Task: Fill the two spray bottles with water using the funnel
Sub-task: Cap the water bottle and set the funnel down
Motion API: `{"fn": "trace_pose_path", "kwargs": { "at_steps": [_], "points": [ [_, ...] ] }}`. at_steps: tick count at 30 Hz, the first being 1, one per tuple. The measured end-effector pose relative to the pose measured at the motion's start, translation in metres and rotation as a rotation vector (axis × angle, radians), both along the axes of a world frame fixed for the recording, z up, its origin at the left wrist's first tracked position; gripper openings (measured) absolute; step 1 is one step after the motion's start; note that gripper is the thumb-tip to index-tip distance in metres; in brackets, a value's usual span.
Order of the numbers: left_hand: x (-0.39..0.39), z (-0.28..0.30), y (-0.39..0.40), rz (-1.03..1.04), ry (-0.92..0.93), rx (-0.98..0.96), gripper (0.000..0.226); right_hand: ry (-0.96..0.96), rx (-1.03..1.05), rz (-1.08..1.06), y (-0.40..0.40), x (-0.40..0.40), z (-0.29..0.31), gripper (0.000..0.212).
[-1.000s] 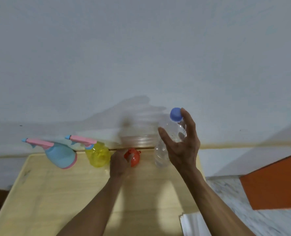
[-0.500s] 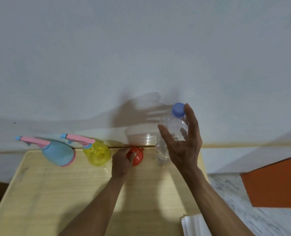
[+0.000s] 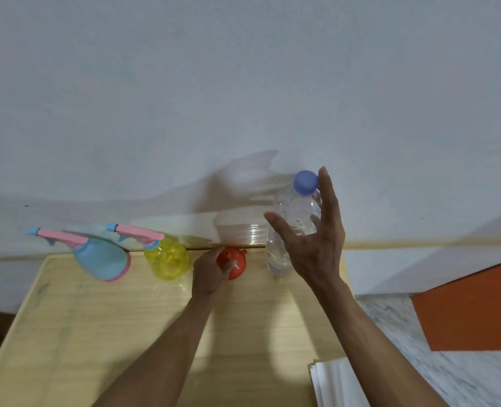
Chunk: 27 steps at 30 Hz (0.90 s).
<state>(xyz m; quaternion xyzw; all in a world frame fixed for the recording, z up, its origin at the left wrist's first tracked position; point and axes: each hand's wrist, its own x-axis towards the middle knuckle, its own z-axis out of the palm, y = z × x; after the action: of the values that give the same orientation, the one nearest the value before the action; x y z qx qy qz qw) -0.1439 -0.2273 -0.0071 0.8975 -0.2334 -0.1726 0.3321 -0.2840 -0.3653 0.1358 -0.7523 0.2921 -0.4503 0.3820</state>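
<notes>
Along the far edge of the table (image 3: 96, 333), left to right: blue spray bottle (image 3: 101, 261) and yellow spray bottle (image 3: 167, 259), nozzles pointing left; left hand (image 3: 208, 274) pinching the red funnel (image 3: 236, 259); right hand (image 3: 311, 242), fingers spread, around the upright water bottle (image 3: 293, 218).

The table (image 3: 126, 333) is pale wood, smooth, faintly grained. Water bottle (image 3: 290, 230): clear glossy plastic, matt blue cap (image 3: 305, 183). Yellow sprayer (image 3: 167, 259) translucent; blue sprayer (image 3: 101, 259) opaque. Funnel (image 3: 234, 261): shiny red plastic. White paper (image 3: 337, 383) at lower right.
</notes>
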Motion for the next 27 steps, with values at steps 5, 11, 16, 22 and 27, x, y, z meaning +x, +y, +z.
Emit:
{"fn": "trace_pose_path", "kwargs": {
  "at_steps": [5,11,16,22,27],
  "points": [
    [-0.006,0.009,0.014,0.003,0.007,-0.005,0.052,0.038,0.048,-0.027,0.011,-0.01,0.009,0.111],
    [-0.023,0.039,0.048,0.038,0.019,-0.088,0.055,0.09,0.14,-0.092,0.044,-0.032,0.015,0.113],
    [-0.044,0.06,0.09,0.049,0.031,-0.124,0.053,0.125,0.171,-0.156,0.092,-0.067,0.013,0.088],
    [-0.095,0.07,0.146,-0.1,0.025,-0.138,0.044,0.195,0.156,-0.226,0.161,-0.133,-0.019,0.046],
    [-0.141,0.057,0.165,-0.282,0.003,-0.088,0.042,0.355,0.288,-0.257,0.205,-0.197,-0.053,0.022]
  ]
}}
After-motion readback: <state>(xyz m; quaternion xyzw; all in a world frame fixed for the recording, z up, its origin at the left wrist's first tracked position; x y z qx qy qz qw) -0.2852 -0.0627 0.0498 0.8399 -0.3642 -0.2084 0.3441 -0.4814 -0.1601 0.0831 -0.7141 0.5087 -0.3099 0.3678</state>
